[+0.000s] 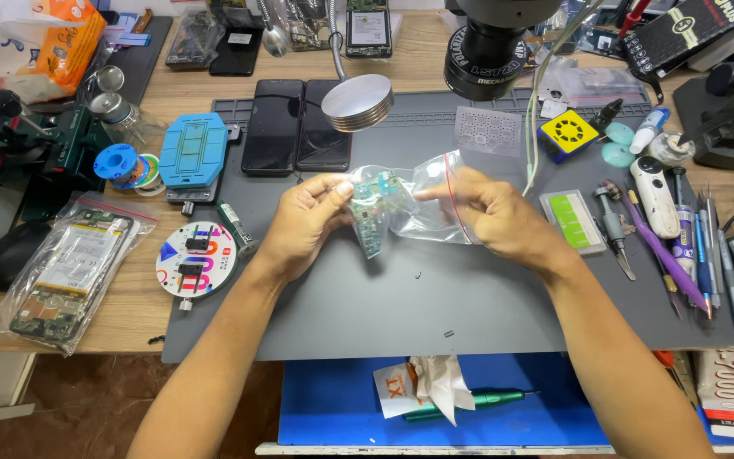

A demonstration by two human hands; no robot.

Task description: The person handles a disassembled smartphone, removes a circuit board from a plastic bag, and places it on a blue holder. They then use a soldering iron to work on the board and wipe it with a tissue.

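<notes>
2 bare hands meet over the grey rubber work mat [435,297]. The left hand [303,223] pinches a green printed circuit board [373,212] that sits half inside a clear zip plastic bag [422,200], while the right hand [494,217] grips the bag's red-striped mouth. At 11 o'clock from the board lie 2 black phones [296,126]; at 3 o'clock rests a small green-topped box [573,219]. At 9 o'clock sits a round white colourful disc [196,259].

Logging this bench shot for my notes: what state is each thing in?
Left hand: gripping the green circuit board.
Right hand: pinching the clear zip bag.
Clear zip bag: held above the grey mat.
Two phones: screens dark, lying flat.
Bagged phone parts: lying on the desk.
</notes>
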